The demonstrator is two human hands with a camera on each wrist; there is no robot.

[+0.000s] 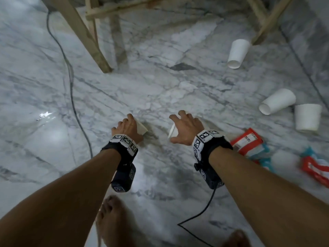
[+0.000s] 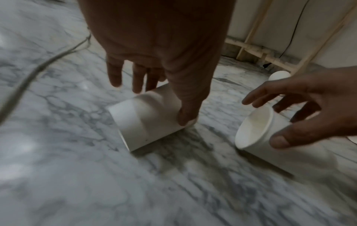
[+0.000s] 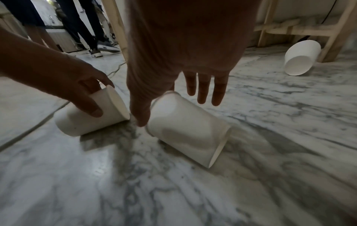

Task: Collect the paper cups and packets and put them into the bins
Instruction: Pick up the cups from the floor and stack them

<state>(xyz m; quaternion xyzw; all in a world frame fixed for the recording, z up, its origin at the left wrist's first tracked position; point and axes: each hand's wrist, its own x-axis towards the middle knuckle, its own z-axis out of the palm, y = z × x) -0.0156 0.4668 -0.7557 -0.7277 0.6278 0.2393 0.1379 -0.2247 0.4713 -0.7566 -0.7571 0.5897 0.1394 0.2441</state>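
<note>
Two white paper cups lie on their sides on the marble floor. My left hand grips the left cup, thumb on its near side close to the rim and fingers over the far side. My right hand is spread over the right cup; its thumb touches the rim, and its straight fingers hover above the cup. Three more cups lie to the right. Red-and-teal packets lie beside my right wrist. No bin is in view.
A wooden frame's legs stand on the floor ahead, with another leg at the far right. A grey cable runs down the left side. My bare feet are below. Other people's legs stand in the background.
</note>
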